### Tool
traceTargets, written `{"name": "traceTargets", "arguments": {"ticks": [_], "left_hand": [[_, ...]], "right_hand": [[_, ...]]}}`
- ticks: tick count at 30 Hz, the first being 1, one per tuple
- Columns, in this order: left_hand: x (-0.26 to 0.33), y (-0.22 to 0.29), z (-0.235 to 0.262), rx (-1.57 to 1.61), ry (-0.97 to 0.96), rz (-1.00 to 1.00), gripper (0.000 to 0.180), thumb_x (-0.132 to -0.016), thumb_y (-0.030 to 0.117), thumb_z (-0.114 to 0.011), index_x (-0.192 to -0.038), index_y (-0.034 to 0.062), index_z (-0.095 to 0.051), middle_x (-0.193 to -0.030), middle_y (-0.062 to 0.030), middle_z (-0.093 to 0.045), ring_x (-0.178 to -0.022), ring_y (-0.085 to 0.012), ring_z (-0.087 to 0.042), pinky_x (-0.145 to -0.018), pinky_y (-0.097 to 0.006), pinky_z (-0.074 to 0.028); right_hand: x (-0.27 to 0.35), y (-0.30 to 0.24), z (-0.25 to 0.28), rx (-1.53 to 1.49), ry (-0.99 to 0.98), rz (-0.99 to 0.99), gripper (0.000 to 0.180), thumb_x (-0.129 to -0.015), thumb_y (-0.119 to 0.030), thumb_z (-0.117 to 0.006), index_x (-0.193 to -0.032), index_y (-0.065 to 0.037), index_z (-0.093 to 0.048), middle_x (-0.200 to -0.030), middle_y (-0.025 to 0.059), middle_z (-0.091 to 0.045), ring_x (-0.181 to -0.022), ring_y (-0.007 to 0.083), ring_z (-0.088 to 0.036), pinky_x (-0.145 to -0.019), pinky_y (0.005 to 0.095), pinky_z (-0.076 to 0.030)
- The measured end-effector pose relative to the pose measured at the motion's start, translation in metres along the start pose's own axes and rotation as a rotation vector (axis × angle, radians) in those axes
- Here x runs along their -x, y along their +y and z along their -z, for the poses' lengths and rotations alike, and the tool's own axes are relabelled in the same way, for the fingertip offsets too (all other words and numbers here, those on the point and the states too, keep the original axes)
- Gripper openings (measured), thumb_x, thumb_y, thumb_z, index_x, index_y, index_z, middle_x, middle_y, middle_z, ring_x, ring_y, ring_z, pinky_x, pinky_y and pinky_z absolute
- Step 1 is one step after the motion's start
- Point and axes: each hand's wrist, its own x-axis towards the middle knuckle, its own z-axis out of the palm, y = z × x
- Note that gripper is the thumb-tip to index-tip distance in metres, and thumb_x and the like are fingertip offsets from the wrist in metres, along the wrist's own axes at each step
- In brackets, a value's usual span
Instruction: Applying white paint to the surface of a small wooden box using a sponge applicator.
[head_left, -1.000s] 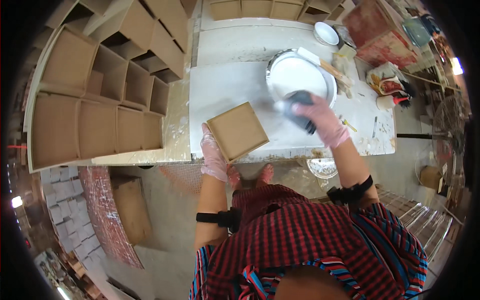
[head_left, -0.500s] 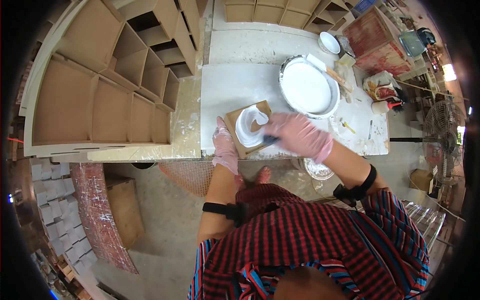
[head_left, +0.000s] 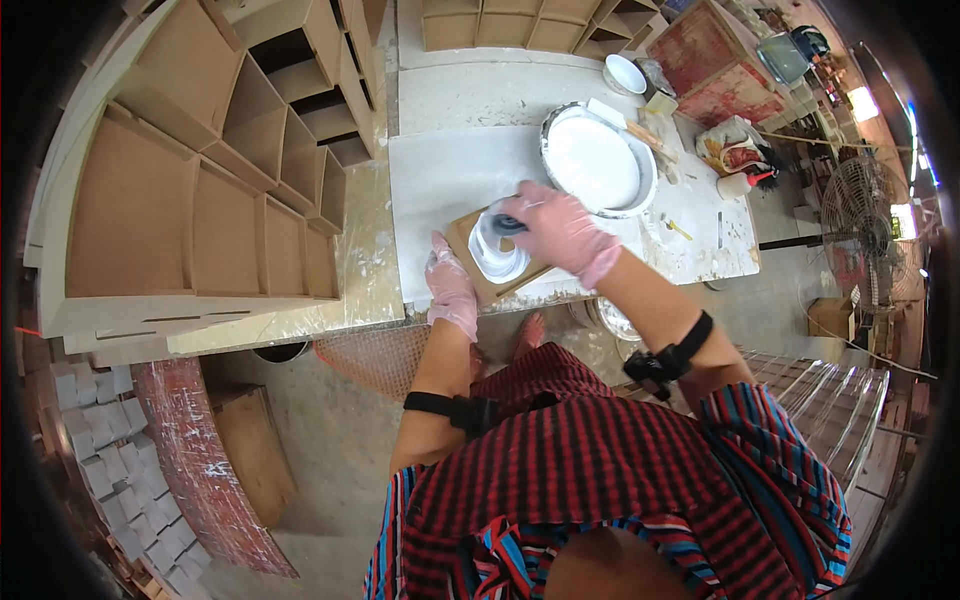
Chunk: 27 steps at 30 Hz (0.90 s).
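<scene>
A small square fibreboard panel [head_left: 487,290] lies tilted at the front edge of the white work table, its face covered with swirled wet white paint [head_left: 492,262]. My left hand [head_left: 451,287], in a pink glove, grips the panel's left edge with the fingers along its side. Over the paint, my right hand [head_left: 560,232], gloved too, is closed round a small dark, round-ended tool [head_left: 508,225]; its exact kind is hidden by the fingers and blur. Just beyond that hand stands a wide tub [head_left: 598,165] full of white paint.
A wooden-handled brush [head_left: 625,125] rests across the tub's rim. Farther back are a white bowl [head_left: 624,75] and a red-stained box [head_left: 715,60]. A red-tipped bottle [head_left: 738,185] stands at right. Large fibreboard compartment units [head_left: 200,170] fill the left side. A fan [head_left: 862,220] is beyond the table.
My right hand has swept the dark tool up and left across the panel, spreading the white paint. My left hand stays at the panel's edge. The whole view has shifted slightly.
</scene>
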Motion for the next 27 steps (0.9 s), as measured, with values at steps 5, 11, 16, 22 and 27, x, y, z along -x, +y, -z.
{"name": "traceTargets", "arguments": {"ticks": [5, 11, 16, 22, 27], "left_hand": [[0.029, 0.035, -0.005, 0.088, -0.031, 0.107, 0.062, -0.098, 0.051, -0.041, -0.104, -0.0061, -0.064, -0.087, -0.0134, -0.067, -0.078, -0.0233, -0.061, -0.072, -0.035, -0.049], [0.02, 0.031, -0.005, 0.17, -0.056, 0.145, 0.062, -0.098, 0.051, -0.042, -0.105, -0.0067, -0.063, -0.087, -0.0136, -0.067, -0.079, -0.0233, -0.061, -0.074, -0.035, -0.049], [0.016, 0.028, 0.002, -0.048, -0.036, 0.054, 0.066, -0.098, 0.054, -0.039, -0.104, -0.0069, -0.064, -0.089, -0.0162, -0.067, -0.081, -0.0254, -0.062, -0.076, -0.035, -0.048], [0.012, 0.021, -0.001, 0.063, -0.065, 0.08, 0.066, -0.097, 0.055, -0.04, -0.103, -0.0058, -0.065, -0.088, -0.0153, -0.067, -0.08, -0.0253, -0.062, -0.075, -0.035, -0.049], [0.033, 0.045, -0.005, 0.111, -0.041, 0.137, 0.063, -0.097, 0.054, -0.042, -0.099, -0.0045, -0.066, -0.081, -0.0114, -0.066, -0.076, -0.0216, -0.061, -0.07, -0.035, -0.05]], "right_hand": [[0.0, -0.016, -0.015, -0.052, 0.046, 0.236, 0.032, -0.074, -0.019, -0.068, -0.105, -0.013, -0.064, -0.1, 0.0099, -0.06, -0.085, 0.0312, -0.064, -0.071, 0.0404, -0.054], [-0.018, -0.009, 0.0, 0.002, -0.06, 0.136, 0.038, -0.076, -0.019, -0.068, -0.112, -0.011, -0.062, -0.1, 0.0106, -0.06, -0.086, 0.0306, -0.064, -0.073, 0.0389, -0.055], [0.007, -0.013, 0.018, -0.053, -0.279, 0.322, 0.037, -0.076, -0.017, -0.068, -0.112, -0.015, -0.062, -0.099, 0.0102, -0.06, -0.09, 0.0293, -0.065, -0.078, 0.0375, -0.054], [-0.02, -0.005, 0.013, -0.247, -0.088, 0.082, 0.034, -0.079, -0.018, -0.066, -0.113, -0.017, -0.062, -0.104, 0.0107, -0.06, -0.091, 0.031, -0.064, -0.079, 0.0385, -0.054], [0.01, -0.011, 0.004, -0.098, -0.204, 0.337, 0.043, -0.074, -0.019, -0.071, -0.116, -0.018, -0.061, -0.105, 0.0096, -0.06, -0.093, 0.0307, -0.063, -0.08, 0.0382, -0.055]]}}
